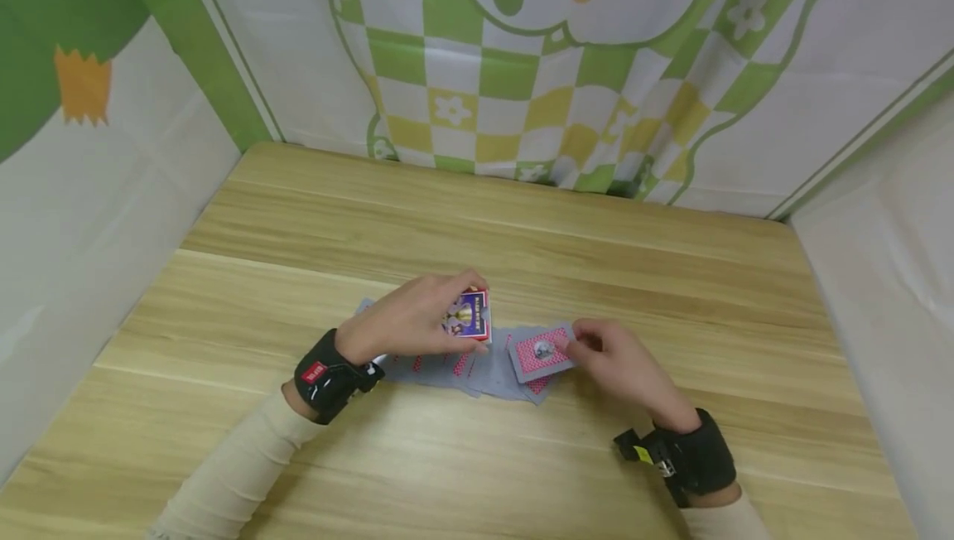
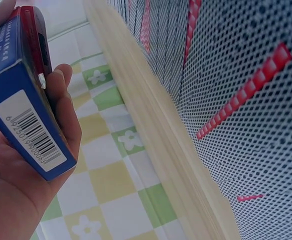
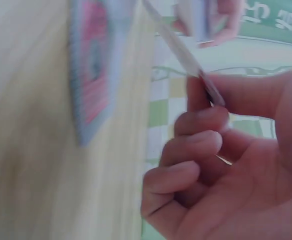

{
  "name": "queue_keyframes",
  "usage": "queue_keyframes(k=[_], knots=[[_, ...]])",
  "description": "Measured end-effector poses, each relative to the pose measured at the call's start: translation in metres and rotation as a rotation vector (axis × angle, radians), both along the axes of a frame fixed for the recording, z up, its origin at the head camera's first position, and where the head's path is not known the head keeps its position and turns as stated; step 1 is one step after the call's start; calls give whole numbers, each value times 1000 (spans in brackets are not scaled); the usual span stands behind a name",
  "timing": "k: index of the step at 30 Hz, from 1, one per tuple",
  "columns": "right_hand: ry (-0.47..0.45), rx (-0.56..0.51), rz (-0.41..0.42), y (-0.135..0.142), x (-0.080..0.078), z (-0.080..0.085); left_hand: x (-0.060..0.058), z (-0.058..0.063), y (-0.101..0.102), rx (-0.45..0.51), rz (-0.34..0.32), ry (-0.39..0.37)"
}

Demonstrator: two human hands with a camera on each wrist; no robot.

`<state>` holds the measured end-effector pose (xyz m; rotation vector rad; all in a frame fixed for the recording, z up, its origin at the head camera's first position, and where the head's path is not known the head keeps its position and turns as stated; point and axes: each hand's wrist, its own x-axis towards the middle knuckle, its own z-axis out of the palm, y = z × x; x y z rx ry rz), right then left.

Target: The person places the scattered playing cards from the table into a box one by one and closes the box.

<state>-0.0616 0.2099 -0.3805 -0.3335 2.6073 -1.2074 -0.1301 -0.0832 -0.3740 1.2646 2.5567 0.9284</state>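
Note:
In the head view my left hand (image 1: 410, 314) grips a playing-card box (image 1: 468, 316) between thumb and fingers, above a row of spread cards. The box has a purple front with a gold picture. In the left wrist view the blue box (image 2: 33, 125) shows its barcode, and the fingers curl along its side. My right hand (image 1: 614, 362) pinches a playing card (image 1: 542, 353) by its right edge, its red-patterned back facing up. Seen edge-on in the right wrist view, the pinched card (image 3: 178, 50) sits between thumb and index finger; the other fingers are curled.
The spread cards (image 1: 492, 374) overlap in a row on the wooden table (image 1: 522, 474), mostly with grey borders and thin red strips showing. Another red-backed card (image 1: 538, 387) lies under the held one. A green-and-yellow checked curtain (image 1: 507, 76) hangs behind the table, with white panels at both sides.

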Motion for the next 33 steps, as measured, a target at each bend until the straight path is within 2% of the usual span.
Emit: queue_keyframes(k=[5, 11, 21, 27, 33], knots=[[-50, -114, -86, -5, -4, 19, 1, 1, 1, -4, 3, -1], [-70, -173, -130, -15, -8, 26, 2, 0, 1, -6, 2, -3], [-49, -180, -107, -30, -12, 20, 3, 0, 3, 18, -31, -14], [-4, -197, -121, -55, -13, 9, 5, 0, 5, 0, -36, -2], [29, -269, -145, -80, -15, -3, 5, -1, 5, -12, -23, 31]])
